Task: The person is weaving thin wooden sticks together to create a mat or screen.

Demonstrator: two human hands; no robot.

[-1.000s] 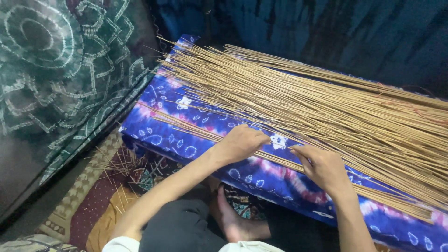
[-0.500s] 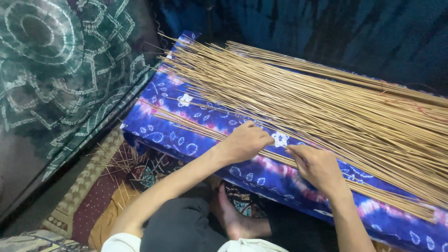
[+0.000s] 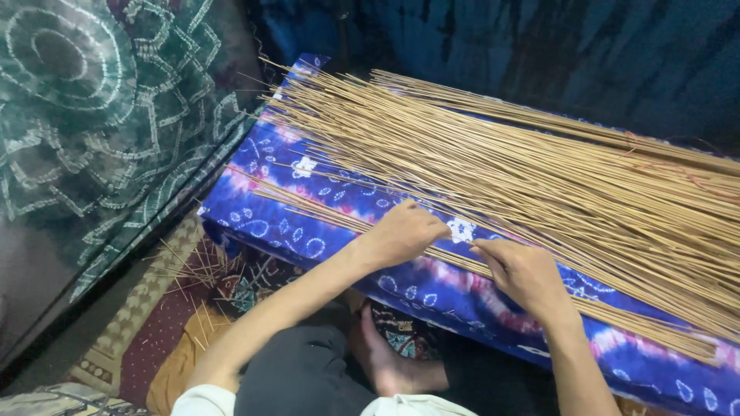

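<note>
Both hands sit on the near strip of thin tan sticks [image 3: 539, 185] spread across the blue tie-dye cushion [image 3: 308, 231], left hand [image 3: 401, 235] curled over a few, right hand [image 3: 524, 273] looks like it's pinching some too, though fingertips are hard to see.

Thin sticks [image 3: 539, 177]: pale tan/straw, uniform, no pattern. Cushion cover [image 3: 308, 223] under them: deep blue-violet tie-dye w/ small white ring and leaf marks, white flower-ish blotches, pink-magenta patches toward right. Hanging cloth [image 3: 92, 115] at left: dark green w/ whitish spiral and scallop tie-dye lines. Backdrop cloth [image 3: 586, 54]: dark blue-teal, mottled w/ black streaks. Floor mat [image 3: 154, 323]: maroon w/ tiny dots, beige woven border, mustard-yellow section. Person's shorts [image 3: 301, 377]: dark grey, plain. Shirt hem [image 3: 200, 402]: white.
</note>
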